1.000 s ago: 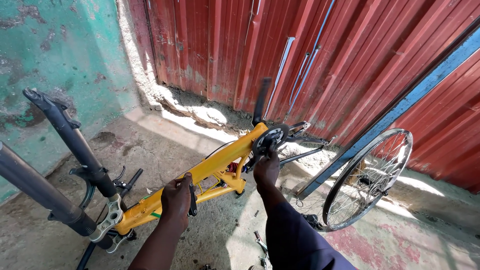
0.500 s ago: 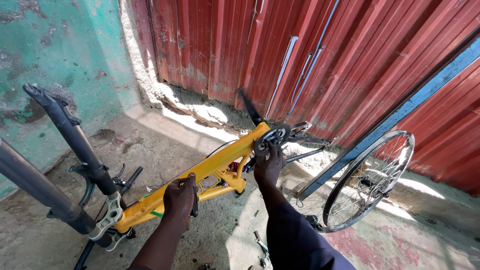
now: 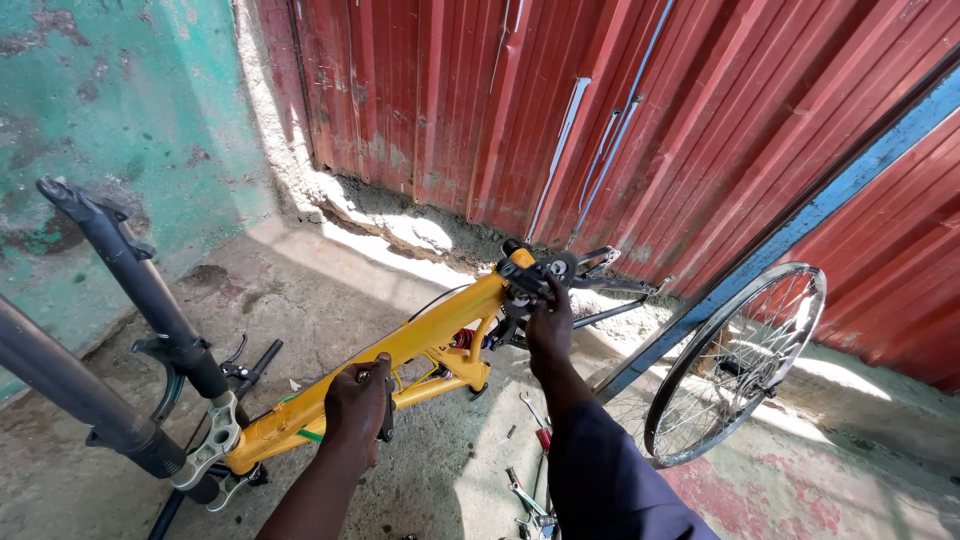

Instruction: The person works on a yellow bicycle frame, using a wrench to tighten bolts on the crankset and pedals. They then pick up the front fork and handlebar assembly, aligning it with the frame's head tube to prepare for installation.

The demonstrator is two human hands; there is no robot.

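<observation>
My left hand [image 3: 357, 400] clenched round the yellow bike frame [image 3: 440, 335]; my right hand [image 3: 549, 322] grasping its upper end beyond, by the crank [image 3: 555, 268]

Yellow bicycle frame [image 3: 420, 345] with a small green mark and a red part near the middle. Black suspension fork [image 3: 130, 270]. Silver-spoked wheel [image 3: 735, 365] with black tyre. Red ribbed metal wall [image 3: 560, 110]; blue bar [image 3: 800, 225]; mottled turquoise wall [image 3: 110, 110]; grey floor [image 3: 330, 280].

One yellow bicycle frame [image 3: 420, 345]; one spoked wheel [image 3: 735, 365]; two dark fork legs [image 3: 140, 280]; two hands [image 3: 355, 405].
</observation>
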